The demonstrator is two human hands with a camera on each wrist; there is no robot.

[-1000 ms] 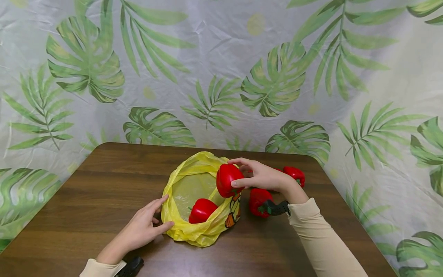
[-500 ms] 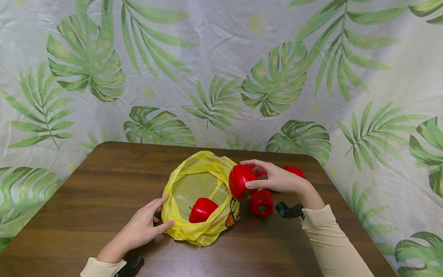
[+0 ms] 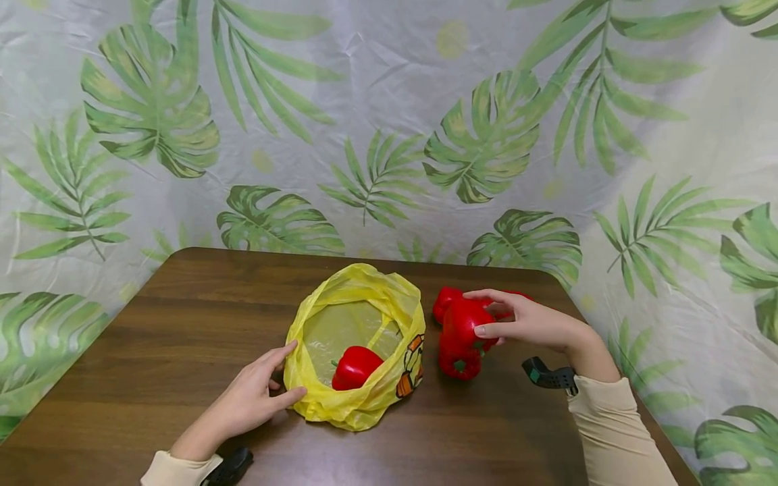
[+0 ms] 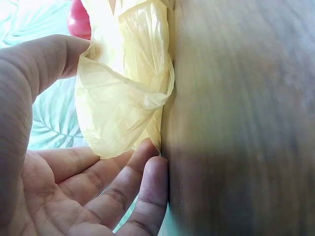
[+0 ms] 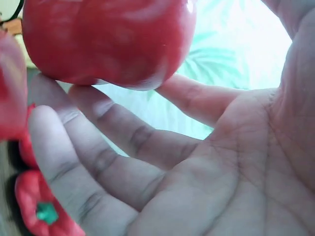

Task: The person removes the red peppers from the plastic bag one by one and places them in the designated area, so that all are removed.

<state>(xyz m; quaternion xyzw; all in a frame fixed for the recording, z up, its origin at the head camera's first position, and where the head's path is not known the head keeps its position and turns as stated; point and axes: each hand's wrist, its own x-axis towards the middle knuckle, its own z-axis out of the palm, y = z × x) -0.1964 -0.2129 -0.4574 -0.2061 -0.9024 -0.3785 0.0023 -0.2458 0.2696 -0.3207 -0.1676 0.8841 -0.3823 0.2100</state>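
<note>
My right hand [image 3: 523, 322] pinches a red bell pepper [image 3: 463, 321] between thumb and fingers, to the right of the yellow plastic bag [image 3: 293, 370]. The right wrist view shows the held pepper [image 5: 110, 39] close up, against the fingertips. Inside the open-mouthed bag lies another red bell pepper [image 3: 357, 368] with a green stem. My left hand [image 3: 252, 393] rests against the bag's left side, thumb and fingers spread. Seen from the left wrist, the fingers touch the yellow film [image 4: 118, 105] and do not close round it.
Below the held pepper, a red bell pepper [image 3: 460, 366] stands on the brown wooden table [image 3: 231, 297]. Another red pepper [image 3: 445, 302] sits behind, and more red [image 3: 519, 294] shows past my right hand. A leaf-patterned cloth [image 3: 389, 101] hangs beyond the table's far edge.
My right hand has carried the held pepper rightward, from over the bag's right rim to above the peppers beside it. The left hand and the bag have stayed put.
</note>
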